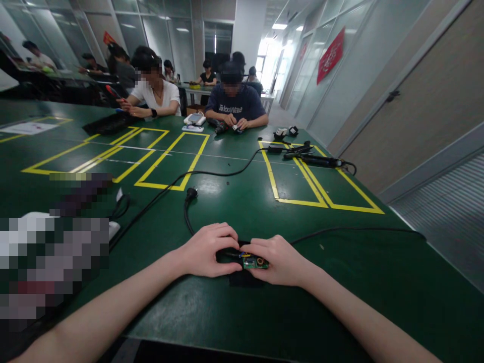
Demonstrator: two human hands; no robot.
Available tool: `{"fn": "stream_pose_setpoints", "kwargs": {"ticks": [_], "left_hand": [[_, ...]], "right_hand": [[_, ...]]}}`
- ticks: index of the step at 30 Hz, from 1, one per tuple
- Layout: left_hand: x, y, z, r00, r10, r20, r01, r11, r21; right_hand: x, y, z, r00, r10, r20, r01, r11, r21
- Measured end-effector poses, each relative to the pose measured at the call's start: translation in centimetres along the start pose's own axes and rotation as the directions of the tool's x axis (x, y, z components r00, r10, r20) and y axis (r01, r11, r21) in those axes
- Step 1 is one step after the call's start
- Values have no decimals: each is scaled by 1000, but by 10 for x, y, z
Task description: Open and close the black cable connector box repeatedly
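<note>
My right hand point(278, 259) is closed round a small green circuit board point(254, 262) with a copper coil and blue and yellow wires at its left end. From the left, my left hand point(212, 250) curls its fingers and thumb at the wired end of the board; a dark cable end lies between them, partly hidden. Under the hands, a black flat piece point(245, 280) rests on the green table point(212, 317). A black cable with a plug point(191, 193) comes out behind my left hand, and another black cable point(340, 230) runs off to the right.
A long black cable point(212, 174) crosses the table among yellow tape outlines point(302, 202). Black tools point(317, 159) lie at the back right. Across the table, two people work beside a black tray point(108, 124) and a drill point(220, 128). Blurred objects fill the left edge.
</note>
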State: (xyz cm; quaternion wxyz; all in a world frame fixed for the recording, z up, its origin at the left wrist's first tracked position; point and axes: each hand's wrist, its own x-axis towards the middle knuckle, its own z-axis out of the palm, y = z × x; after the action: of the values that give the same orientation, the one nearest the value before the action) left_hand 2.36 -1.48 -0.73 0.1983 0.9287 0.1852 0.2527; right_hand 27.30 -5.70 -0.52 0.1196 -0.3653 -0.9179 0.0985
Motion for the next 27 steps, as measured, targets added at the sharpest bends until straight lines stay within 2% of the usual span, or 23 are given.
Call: {"fn": "stream_pose_setpoints", "kwargs": {"ticks": [8, 12, 16, 21, 27], "left_hand": [[0, 0, 2, 983, -151, 101, 144, 987, 71], [1, -2, 5, 976, -182, 117, 171, 981, 95], [2, -3, 6, 975, -197, 100, 184, 975, 123], [6, -7, 4, 966, -256, 33, 241, 941, 236], [9, -12, 1, 939, -345, -6, 332, 897, 293]], "right_hand": [[-1, 12, 3, 989, 74, -128, -77, 997, -16], [0, 15, 2, 982, 106, -157, -113, 993, -34], [1, 15, 0, 973, 163, -163, -170, 985, -31], [4, 16, 2, 958, 209, -197, -213, 977, 1], [7, 18, 10, 939, 248, -240, -256, 967, 0]]}}
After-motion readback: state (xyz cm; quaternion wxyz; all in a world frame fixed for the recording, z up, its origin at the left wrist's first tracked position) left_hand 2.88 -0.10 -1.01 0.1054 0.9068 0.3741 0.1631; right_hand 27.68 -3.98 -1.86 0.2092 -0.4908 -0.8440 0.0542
